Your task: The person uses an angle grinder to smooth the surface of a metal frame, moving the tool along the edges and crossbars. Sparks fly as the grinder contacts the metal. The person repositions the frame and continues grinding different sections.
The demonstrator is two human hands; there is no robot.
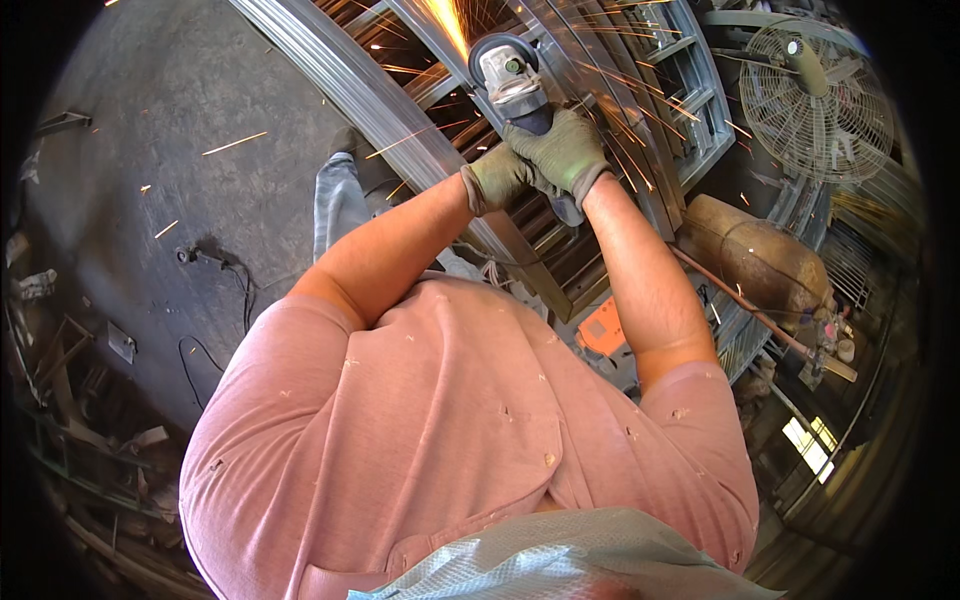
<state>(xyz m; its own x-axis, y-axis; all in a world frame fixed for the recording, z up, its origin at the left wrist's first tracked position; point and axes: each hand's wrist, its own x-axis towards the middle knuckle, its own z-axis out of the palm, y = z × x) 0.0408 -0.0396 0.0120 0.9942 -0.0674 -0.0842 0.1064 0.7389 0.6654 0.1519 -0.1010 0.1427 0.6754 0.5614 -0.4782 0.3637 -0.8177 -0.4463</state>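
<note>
An angle grinder [514, 82] with a silver head and a dark disc is held out in front of me at the top middle of the head view. Its disc meets a metal frame [545, 50], and bright sparks spray away from the contact. My right hand [565, 150], in a greenish work glove, wraps over the grinder's body just behind the head. Close beside it, my gloved left hand [497, 180] is closed round the same tool from the left. The fingers of both hands are partly hidden, and the grinder's rear end pokes out below them.
Long metal profiles [350, 90] run diagonally to the left of the grinder. A large fan [815, 100] stands at the far right, above a rusty cylinder [755, 250]. An orange box [602, 328] sits by my right forearm. Another tool with a cable [205, 257] lies on the floor.
</note>
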